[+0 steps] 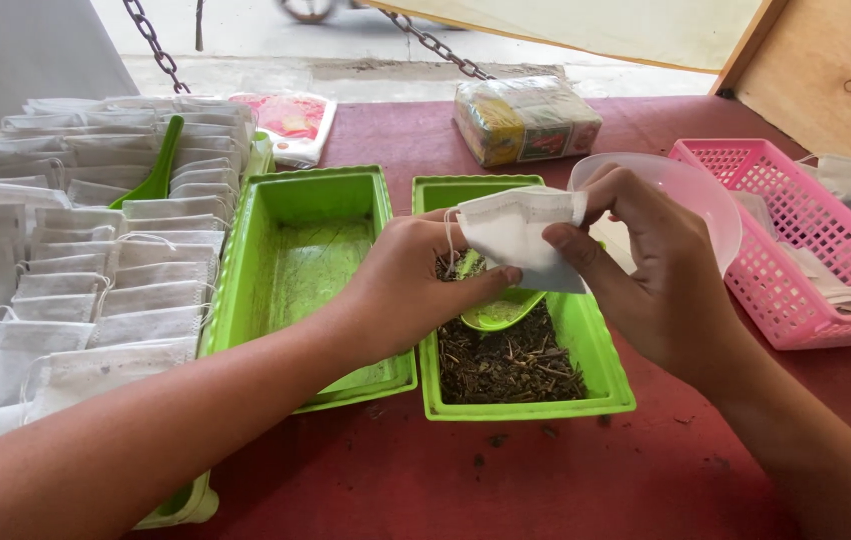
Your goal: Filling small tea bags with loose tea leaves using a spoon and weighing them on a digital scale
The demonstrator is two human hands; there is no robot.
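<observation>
- Left hand and right hand both pinch a small white filter bag
- Bag is held above the green tray of dried leaves

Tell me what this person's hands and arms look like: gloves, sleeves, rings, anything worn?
Both are bare. The left hand and the right hand wear no gloves, and no rings show on the fingers in view. Both forearms are uncovered as far as the picture reaches: no sleeve, watch or bracelet shows. The nails that show look short and unpainted.
</observation>
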